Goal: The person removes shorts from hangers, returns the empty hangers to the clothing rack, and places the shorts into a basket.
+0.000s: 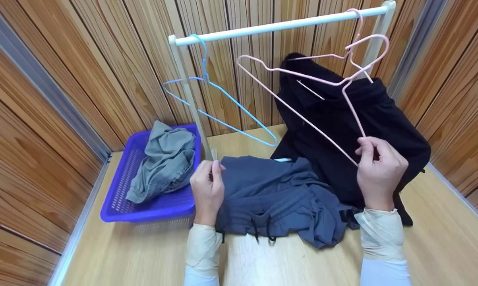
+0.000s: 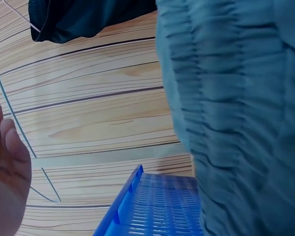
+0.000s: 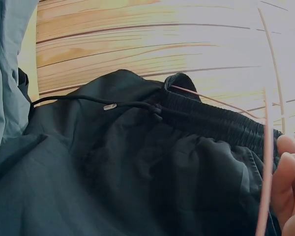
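The right hand point(image 1: 380, 171) pinches the lower corner of the pink hanger point(image 1: 302, 81), its grip closed on the wire, while the hanger's hook sits on the white rail point(image 1: 278, 26). The left hand point(image 1: 207, 188) has its grip closed on the waistband edge of the blue-grey shorts point(image 1: 278, 198), which lie on the counter point(image 1: 441, 238) below the rail, just left of the black garment point(image 1: 342, 115). To do this well, I judge, keep the wire steady and clear of the black cloth, and hold the waistband flat. The blue hanger point(image 1: 219, 99) hangs at the rail's left end; the purple basket point(image 1: 119, 206) with grey clothing point(image 1: 165, 159) sits below-left.
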The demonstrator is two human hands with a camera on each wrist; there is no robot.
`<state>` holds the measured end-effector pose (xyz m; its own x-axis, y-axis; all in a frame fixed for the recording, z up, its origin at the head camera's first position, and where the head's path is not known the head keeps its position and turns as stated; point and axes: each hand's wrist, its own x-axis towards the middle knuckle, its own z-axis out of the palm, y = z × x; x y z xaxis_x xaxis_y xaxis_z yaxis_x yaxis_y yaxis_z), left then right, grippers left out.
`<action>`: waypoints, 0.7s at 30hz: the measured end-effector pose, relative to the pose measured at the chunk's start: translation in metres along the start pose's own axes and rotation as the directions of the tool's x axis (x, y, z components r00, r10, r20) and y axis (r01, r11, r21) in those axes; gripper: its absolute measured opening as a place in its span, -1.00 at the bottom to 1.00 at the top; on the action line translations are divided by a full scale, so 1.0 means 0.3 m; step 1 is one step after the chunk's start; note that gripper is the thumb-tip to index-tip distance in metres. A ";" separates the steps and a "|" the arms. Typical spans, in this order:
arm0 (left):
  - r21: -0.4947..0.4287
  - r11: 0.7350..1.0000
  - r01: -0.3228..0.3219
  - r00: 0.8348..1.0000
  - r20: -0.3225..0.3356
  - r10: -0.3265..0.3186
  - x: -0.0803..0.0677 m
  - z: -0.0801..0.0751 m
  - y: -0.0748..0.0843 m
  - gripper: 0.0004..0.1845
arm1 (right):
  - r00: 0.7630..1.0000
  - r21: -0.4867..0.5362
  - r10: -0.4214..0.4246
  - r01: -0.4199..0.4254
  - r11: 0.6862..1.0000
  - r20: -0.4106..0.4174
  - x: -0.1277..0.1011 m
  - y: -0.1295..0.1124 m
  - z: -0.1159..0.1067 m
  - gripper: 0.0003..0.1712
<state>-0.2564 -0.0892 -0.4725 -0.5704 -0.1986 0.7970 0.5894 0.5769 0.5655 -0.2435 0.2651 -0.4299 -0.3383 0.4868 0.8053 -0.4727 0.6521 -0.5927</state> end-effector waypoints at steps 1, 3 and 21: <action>-0.001 1.000 0.013 1.000 -0.012 -0.013 0.007 0.003 -0.001 -0.72 | 1.000 0.000 0.000 0.000 1.000 0.000 0.000 0.001 0.000 -0.80; -0.009 0.999 0.047 0.999 -0.026 -0.048 0.024 0.010 -0.004 -0.75 | 1.000 0.003 0.002 -0.002 1.000 -0.002 0.001 0.001 0.001 -0.80; -0.061 0.926 0.372 0.923 -0.077 -0.376 0.184 0.038 -0.048 -0.42 | 0.998 0.004 -0.049 0.049 0.999 0.034 -0.013 -0.044 0.049 -0.86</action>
<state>-0.3029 -0.0996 -0.4389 -0.7046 -0.4610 0.5395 0.3682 0.4124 0.8333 -0.2479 0.2462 -0.4251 -0.3425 0.4340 0.8333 -0.4916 0.6730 -0.5526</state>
